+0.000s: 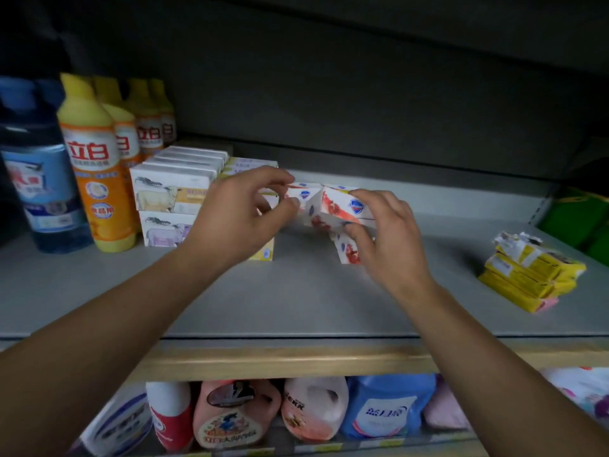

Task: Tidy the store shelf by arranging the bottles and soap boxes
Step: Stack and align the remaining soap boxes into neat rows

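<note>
I am looking at a shop aisle, at a grey metal store shelf (296,291) with a price-strip edge along its near side. On the far left stand yellow dish-soap bottles (95,166) in a row beside a blue bottle (43,179). Stacked soap boxes with an animal picture (171,196) sit just right of them. Yellow wrapped packs (530,275) lie stacked at the right. Below, detergent jugs (389,410) crowd a lower shelf.

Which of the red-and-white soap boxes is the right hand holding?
The tilted red-and-white box on the right, gripped by the right hand. The left hand pinches the neighbouring one, and a third sits lower, partly hidden.
</note>
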A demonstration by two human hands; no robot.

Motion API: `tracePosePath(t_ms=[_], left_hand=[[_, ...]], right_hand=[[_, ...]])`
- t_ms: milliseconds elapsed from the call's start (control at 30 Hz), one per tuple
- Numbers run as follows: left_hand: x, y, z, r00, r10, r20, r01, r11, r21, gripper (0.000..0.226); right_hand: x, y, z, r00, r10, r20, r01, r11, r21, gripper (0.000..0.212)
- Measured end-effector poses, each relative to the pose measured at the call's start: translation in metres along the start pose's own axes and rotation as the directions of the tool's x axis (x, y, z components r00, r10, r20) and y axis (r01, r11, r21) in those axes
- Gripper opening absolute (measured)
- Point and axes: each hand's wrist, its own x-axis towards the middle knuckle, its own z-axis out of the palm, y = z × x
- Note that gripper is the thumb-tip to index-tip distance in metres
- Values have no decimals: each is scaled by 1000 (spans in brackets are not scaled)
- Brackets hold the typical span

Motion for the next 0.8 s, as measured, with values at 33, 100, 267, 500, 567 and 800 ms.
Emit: tracePosePath(t_ms=[33,100,267,500,567,800], left_hand=[[6,-6,-6,997,68,-20,-63,983,174,34],[16,-25,-13,994,83,65,-104,881,461,51],[17,-66,-7,971,-57,234,-116,742,660,75],[14,-83,5,991,90,96,-131,762,634,66],[14,-85,7,991,109,74,-131,772,622,65],[15,-89,12,990,136,26,-125,799,588,63]], right_hand=[[11,2,0,1000,7,-2,-7,1000,-9,42],[32,7,4,1000,16,4,-16,999,-36,42],[77,18,27,995,14,98,-5,996,-94,42],[129,25,83,944,53,325,29,970,-243,43],[141,27,102,915,81,395,51,949,-312,43],[164,27,145,874,64,482,177,881,-439,40]])
